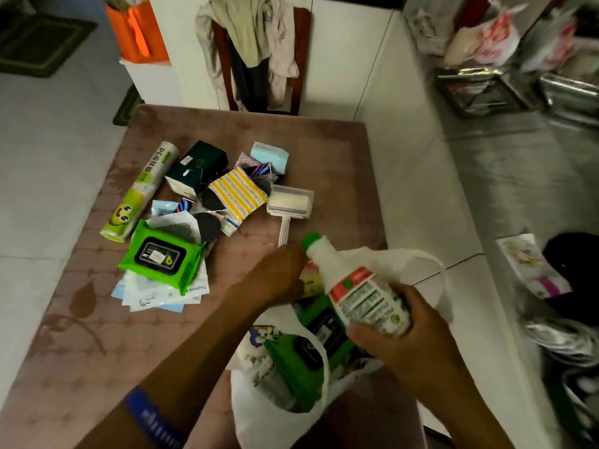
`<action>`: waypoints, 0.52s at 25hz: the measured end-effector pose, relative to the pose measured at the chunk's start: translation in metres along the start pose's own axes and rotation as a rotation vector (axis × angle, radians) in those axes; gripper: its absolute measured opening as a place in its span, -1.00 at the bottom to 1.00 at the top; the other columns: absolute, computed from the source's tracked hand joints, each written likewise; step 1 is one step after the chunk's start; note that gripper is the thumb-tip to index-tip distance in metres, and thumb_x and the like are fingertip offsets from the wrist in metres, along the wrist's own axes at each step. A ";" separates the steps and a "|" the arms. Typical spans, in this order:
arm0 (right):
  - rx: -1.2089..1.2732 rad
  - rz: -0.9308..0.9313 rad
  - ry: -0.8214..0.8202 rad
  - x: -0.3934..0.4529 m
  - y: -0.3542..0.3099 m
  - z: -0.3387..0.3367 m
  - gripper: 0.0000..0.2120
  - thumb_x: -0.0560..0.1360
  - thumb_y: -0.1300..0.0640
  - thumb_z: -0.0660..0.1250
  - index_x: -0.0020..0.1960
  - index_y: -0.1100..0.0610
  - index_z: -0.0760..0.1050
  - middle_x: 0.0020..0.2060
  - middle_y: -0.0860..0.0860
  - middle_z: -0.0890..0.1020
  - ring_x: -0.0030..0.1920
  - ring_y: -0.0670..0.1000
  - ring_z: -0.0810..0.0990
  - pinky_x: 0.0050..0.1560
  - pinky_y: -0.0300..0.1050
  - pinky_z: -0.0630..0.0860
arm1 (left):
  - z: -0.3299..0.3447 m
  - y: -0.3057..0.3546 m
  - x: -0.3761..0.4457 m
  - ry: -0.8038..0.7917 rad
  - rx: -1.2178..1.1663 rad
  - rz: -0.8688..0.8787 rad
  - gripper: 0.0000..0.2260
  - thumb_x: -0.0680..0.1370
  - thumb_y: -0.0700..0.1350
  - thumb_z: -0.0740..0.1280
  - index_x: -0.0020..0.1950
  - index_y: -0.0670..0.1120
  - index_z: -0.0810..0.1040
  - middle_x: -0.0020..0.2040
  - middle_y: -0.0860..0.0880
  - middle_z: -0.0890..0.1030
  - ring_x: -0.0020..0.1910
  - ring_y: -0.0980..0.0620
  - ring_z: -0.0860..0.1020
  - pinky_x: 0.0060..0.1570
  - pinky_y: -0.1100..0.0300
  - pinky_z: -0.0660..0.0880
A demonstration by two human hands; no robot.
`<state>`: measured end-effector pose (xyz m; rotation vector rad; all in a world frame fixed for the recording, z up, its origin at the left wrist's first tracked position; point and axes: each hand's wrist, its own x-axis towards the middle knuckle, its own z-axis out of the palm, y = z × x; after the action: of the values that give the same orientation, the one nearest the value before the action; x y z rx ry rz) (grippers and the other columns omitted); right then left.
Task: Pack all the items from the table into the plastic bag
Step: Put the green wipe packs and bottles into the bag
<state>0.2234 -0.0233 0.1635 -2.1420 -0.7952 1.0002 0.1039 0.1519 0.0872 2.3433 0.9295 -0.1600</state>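
Note:
My right hand (408,332) grips a white bottle (359,290) with a green cap, tilted over the open white plastic bag (275,413) at the table's near right corner. Green wipes packs (301,364) lie inside the bag. My left hand (275,273) rests at the bag's far rim, seemingly gripping it; its fingers are hidden. On the table lie a green wipes pack (160,256), a cling-film roll (141,189), a dark green box (197,166), a yellow striped packet (238,194), a light blue box (270,155), a lint roller (290,202) and white sachets (162,293).
The pinkish-brown table (97,335) has a wooden chair (259,53) draped with clothes at its far edge. An orange bag (139,30) stands at the back left. Metal racks and plastic bags (486,43) crowd the right side. Pale floor tiles lie to the left.

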 end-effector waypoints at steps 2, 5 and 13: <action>-0.318 0.055 0.120 -0.014 0.023 -0.001 -0.25 0.22 -0.24 0.51 0.31 -0.11 0.30 0.02 -0.13 0.57 -0.07 -0.10 0.57 -0.26 -0.34 0.44 | -0.001 0.001 -0.001 0.002 -0.053 -0.007 -0.45 0.52 -0.16 0.33 0.49 -0.09 0.26 0.47 -0.15 0.34 0.39 -0.12 0.34 0.33 0.11 0.28; -0.762 0.119 0.188 -0.006 0.043 -0.008 -0.16 0.26 -0.35 0.37 0.40 -0.02 0.17 0.16 -0.03 0.49 0.12 0.02 0.46 -0.16 -0.15 0.39 | 0.001 0.006 -0.009 0.045 -0.069 0.024 -0.42 0.54 -0.12 0.32 0.53 -0.04 0.19 0.51 -0.11 0.29 0.43 -0.10 0.27 0.36 0.13 0.21; -0.715 -0.002 0.128 0.057 0.056 0.045 -0.26 0.32 -0.29 0.38 0.33 0.07 0.26 0.17 0.05 0.51 0.13 0.08 0.48 -0.03 -0.08 0.47 | 0.013 0.004 -0.024 0.121 -0.097 0.111 -0.45 0.49 -0.28 0.35 0.46 -0.09 0.34 0.37 -0.15 0.46 0.29 -0.13 0.40 0.28 0.10 0.30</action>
<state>0.2310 -0.0031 0.0747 -2.7589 -1.2196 0.6108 0.0899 0.1283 0.0867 2.3274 0.8421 0.0709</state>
